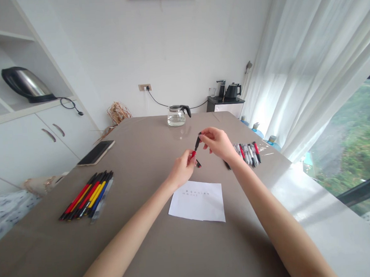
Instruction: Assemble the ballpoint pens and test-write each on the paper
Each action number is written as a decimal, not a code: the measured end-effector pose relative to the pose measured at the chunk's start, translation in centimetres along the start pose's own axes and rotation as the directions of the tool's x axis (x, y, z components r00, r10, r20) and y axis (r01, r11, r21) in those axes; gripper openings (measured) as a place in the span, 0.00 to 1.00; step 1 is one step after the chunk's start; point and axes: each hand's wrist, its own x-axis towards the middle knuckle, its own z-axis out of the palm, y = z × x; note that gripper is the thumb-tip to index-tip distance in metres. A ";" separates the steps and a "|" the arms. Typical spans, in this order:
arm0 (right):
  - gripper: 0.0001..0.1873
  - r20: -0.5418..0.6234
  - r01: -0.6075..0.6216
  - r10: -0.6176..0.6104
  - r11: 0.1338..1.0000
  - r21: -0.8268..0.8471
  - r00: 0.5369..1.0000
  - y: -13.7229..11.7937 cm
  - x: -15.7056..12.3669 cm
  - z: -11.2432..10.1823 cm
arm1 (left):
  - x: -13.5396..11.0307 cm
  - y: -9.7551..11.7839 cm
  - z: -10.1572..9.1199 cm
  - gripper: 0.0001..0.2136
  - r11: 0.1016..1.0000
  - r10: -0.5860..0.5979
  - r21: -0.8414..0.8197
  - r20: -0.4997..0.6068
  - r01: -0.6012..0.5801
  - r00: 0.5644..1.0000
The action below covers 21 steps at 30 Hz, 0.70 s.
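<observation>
My two hands meet above the middle of the grey-brown table [148,250]. My right hand [217,144] pinches the upper end of a black marker pen [197,143] that slants down toward my left hand. My left hand [182,169] is closed around its lower, red end, apparently the red cap [193,154]; a small dark piece [198,163] shows just under its fingers. Below the hands a white sheet of paper [198,201] lies flat with a short line of writing on it.
A row of red, yellow, blue and black pens [88,196] lies at the left. Several markers [248,152] lie at the right. A glass pot [177,115] stands at the far edge, a dark tablet [96,152] at the far left. White cupboards [29,141] flank the left, curtains the right.
</observation>
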 end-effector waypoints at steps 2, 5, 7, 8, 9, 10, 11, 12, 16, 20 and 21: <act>0.12 0.019 0.019 -0.018 1.000 -0.019 1.000 -0.3 -0.1 0.1 | 0.0 0.0 0.0 0.10 1.000 0.003 0.014 -0.015 -0.002 1.000; 0.11 0.043 0.032 -0.030 0.999 -0.045 0.999 -0.6 -0.2 0.0 | 0.0 -0.1 0.0 0.10 0.999 0.000 0.042 -0.032 0.001 0.999; 0.11 0.060 0.020 -0.018 0.999 -0.049 0.998 -0.6 -0.2 -0.2 | 0.0 -0.1 0.0 0.10 0.998 -0.001 0.055 -0.033 0.003 0.999; 0.12 0.067 0.013 -0.010 0.999 -0.048 0.998 -0.6 -0.2 -0.2 | 0.0 0.0 -0.1 0.10 0.998 -0.003 0.061 -0.034 0.005 0.999; 0.12 0.070 0.007 -0.004 0.999 -0.047 0.998 -0.6 -0.2 -0.3 | 0.0 0.0 -0.1 0.10 0.998 -0.005 0.069 -0.039 0.008 0.999; 0.12 0.069 0.004 -0.001 0.999 -0.046 0.998 -0.6 -0.2 -0.4 | 0.0 0.1 -0.1 0.10 0.997 -0.006 0.078 -0.045 0.010 0.999; 0.11 0.066 0.003 0.000 0.999 -0.046 0.998 -0.5 -0.2 -0.4 | 0.0 0.2 -0.2 0.10 0.996 -0.005 0.090 -0.053 0.010 0.999; 0.11 0.061 0.001 0.002 0.999 -0.046 0.998 -0.5 -0.2 -0.4 | 0.0 0.3 -0.2 0.10 0.995 -0.002 0.102 -0.061 0.008 0.998; 0.11 0.067 -0.032 0.036 0.998 -0.052 0.997 -0.6 -0.2 -0.5 | 0.0 0.4 -0.3 0.10 0.990 -0.002 0.141 -0.066 0.012 0.998; 0.11 0.104 -0.031 0.040 0.995 -0.091 0.994 -0.7 -0.3 -0.5 | 0.0 0.3 -0.2 0.11 0.986 -0.008 0.168 -0.060 0.018 0.998; 0.11 0.111 -0.023 0.035 0.994 -0.107 0.993 -0.8 -0.3 -0.5 | 0.0 0.2 -0.2 0.11 0.985 -0.005 0.174 -0.061 0.016 0.998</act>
